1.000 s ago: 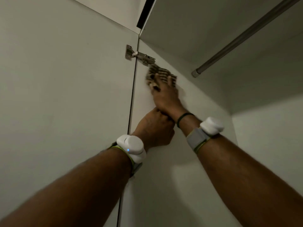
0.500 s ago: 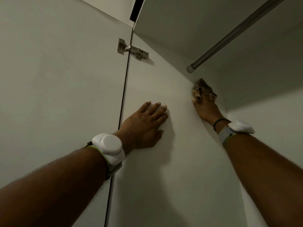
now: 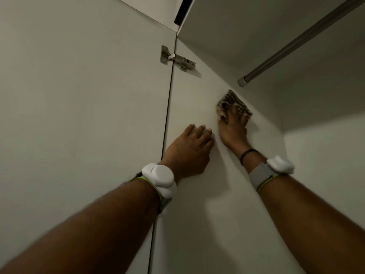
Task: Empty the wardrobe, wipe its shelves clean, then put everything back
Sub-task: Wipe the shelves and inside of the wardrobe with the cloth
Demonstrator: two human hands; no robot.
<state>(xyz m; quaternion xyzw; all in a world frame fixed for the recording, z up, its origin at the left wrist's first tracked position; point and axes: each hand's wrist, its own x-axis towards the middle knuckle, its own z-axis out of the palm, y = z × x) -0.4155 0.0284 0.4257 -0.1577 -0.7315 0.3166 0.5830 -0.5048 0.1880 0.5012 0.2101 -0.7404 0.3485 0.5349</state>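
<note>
Door (image 3: pixel 79 115) stood open at left, hinge (image 3: pixel 177 61) tying it to the wardrobe's panel (image 3: pixel 197 224); left hand (image 3: pixel 189 153) lay flat on the panel just inside its front edge, fingers straight & close together, holding nothing, prob. a brace; right hand (image 3: pixel 234 133) was just beside it, further in & a bit higher, fingers spread flat over the striped cloth (image 3: pixel 230 99), pressing it to the panel rather than gripping it; cloth sat near the upper corner, below the rail (image 3: pixel 296 44) end & apart from it; top board (image 3: pixel 246 26) & back wall (image 3: pixel 325 184) showed no clothes, so emptying seemed done & wiping under way.

Doing this step well looked to need: palm kept behind the cloth w/ even pressure, so it didn't bunch or slip; overlapping passes, top down, so loosened dust didn't land on wiped areas; extra care in the seam where panel met top board, plus round the hinge & rail end, where grime likely gathers; cloth refolded to a fresh face once dirty; left hand shifted along as brace, off freshly wiped parts; then top board, back wall etc. before anything went back.
</note>
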